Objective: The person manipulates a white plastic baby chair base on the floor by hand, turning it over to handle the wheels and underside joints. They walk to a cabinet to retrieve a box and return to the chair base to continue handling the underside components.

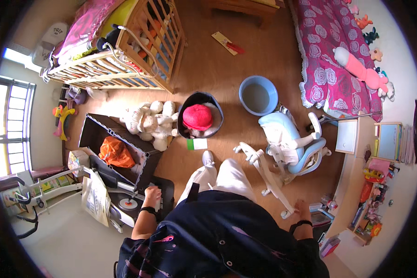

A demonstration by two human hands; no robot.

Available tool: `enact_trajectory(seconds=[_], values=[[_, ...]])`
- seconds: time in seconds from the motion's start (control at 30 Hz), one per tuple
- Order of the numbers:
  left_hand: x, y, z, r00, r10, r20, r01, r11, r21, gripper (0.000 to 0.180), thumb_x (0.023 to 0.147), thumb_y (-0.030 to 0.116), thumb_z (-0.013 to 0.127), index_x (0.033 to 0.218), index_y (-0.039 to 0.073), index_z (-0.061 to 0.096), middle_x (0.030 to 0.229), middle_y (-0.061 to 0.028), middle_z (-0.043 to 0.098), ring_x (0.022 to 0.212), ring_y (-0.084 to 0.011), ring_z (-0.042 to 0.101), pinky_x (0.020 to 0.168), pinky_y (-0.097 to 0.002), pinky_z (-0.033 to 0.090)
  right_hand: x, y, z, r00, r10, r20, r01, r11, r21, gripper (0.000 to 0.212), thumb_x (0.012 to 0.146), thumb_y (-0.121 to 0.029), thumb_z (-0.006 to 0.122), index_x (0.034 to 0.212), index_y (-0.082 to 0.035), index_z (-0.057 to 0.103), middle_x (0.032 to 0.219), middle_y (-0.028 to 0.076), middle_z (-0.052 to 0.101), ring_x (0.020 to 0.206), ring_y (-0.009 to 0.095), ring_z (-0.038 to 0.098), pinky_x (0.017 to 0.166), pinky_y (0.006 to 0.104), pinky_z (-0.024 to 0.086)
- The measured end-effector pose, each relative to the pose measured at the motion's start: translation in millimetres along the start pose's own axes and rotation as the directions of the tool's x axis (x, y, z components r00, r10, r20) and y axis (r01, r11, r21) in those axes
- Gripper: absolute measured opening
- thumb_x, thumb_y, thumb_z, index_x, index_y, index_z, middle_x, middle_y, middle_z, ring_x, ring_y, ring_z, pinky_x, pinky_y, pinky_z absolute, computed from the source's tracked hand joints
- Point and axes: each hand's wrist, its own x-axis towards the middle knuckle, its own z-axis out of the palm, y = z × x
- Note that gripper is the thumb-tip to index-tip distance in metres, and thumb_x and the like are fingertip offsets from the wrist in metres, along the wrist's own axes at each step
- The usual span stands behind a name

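My left hand [152,196], wearing a dark wristband, hangs low beside a black box with its fingers curled. A pale patch shows next to the fingers; whether it is held is unclear. On the other side my right hand [303,209], also banded at the wrist, is lowered with fingers loosely out, close to a caster of the light-blue and white swivel chair [282,134]. In front of my feet stands a dark round fabric bin [182,125] holding a bright pink round thing [197,117] and whitish plush. An orange plastic bag [116,152] lies inside the open black storage box [93,125].
White teddy bears [153,121] lie beside the bin. A blue bucket [271,95] stands right of it. A wooden crib [111,78], a bed with a magenta rose cover [329,51], a white exercise machine [120,214] and a desk [345,185] surround the brown floor.
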Motion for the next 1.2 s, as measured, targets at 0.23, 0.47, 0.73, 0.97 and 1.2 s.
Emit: enact_trajectory(seconds=[0.23, 0.47, 0.73, 0.97, 1.2], values=[[-15, 151, 141, 0.896, 0.422, -0.138, -0.356, 0.868, 0.345, 0.026, 0.076, 0.006, 0.062, 0.102, 0.002, 0.059, 0.079, -0.0032, 0.061, 0.063, -0.0134, 0.059, 0.053, -0.0269, 0.046, -13, -128, 66, 0.987, -0.089, 0.133, 0.114, 0.974, -0.196, 0.022, 0.081, -0.027, 0.064, 0.093, -0.009, 0.062, 0.092, 0.004, 0.064, 0.081, 0.016, 0.062, 0.061, 0.0356, 0.052], [21, 188, 231, 0.893, 0.440, -0.098, -0.427, 0.895, 0.129, 0.025, 0.067, -0.012, 0.048, 0.088, -0.002, 0.059, 0.074, -0.0074, 0.057, 0.060, -0.0212, 0.059, 0.054, -0.0345, 0.052, 171, -175, 32, 0.508, -0.688, 0.518, 0.861, 0.388, -0.328, 0.018, 0.084, -0.026, 0.054, 0.091, -0.011, 0.060, 0.076, 0.002, 0.059, 0.066, 0.017, 0.058, 0.056, 0.0355, 0.051], [69, 174, 276, 0.900, 0.395, -0.183, -0.405, 0.914, -0.021, 0.025, 0.078, -0.006, 0.036, 0.061, 0.008, 0.048, 0.050, -0.0057, 0.043, 0.036, -0.0160, 0.040, 0.032, -0.0285, 0.030, 133, -470, 71, 0.849, -0.448, 0.280, 0.520, 0.614, -0.594, 0.035, 0.079, -0.029, 0.065, 0.092, 0.003, 0.061, 0.085, 0.015, 0.065, 0.081, 0.025, 0.063, 0.071, 0.0363, 0.048], [72, 243, 377, 0.956, 0.240, -0.168, -0.216, 0.965, 0.147, 0.014, 0.084, 0.015, 0.048, 0.075, 0.006, 0.055, 0.049, -0.0027, 0.044, 0.037, -0.0162, 0.040, 0.034, -0.0304, 0.031, 118, -626, 121, 0.678, -0.675, 0.291, 0.681, 0.429, -0.593, 0.043, 0.078, -0.034, 0.064, 0.108, -0.003, 0.062, 0.100, 0.018, 0.065, 0.095, 0.030, 0.062, 0.083, 0.0369, 0.048], [209, 274, 351, 0.959, 0.263, 0.102, -0.264, 0.965, -0.009, 0.029, 0.082, 0.044, 0.053, 0.081, 0.015, 0.054, 0.061, 0.0007, 0.048, 0.046, -0.0158, 0.045, 0.039, -0.0341, 0.037, 128, -659, 139, 0.679, -0.465, 0.568, 0.719, 0.266, -0.642, 0.039, 0.077, -0.031, 0.068, 0.104, -0.003, 0.064, 0.093, 0.013, 0.067, 0.086, 0.023, 0.064, 0.077, 0.0345, 0.049]])
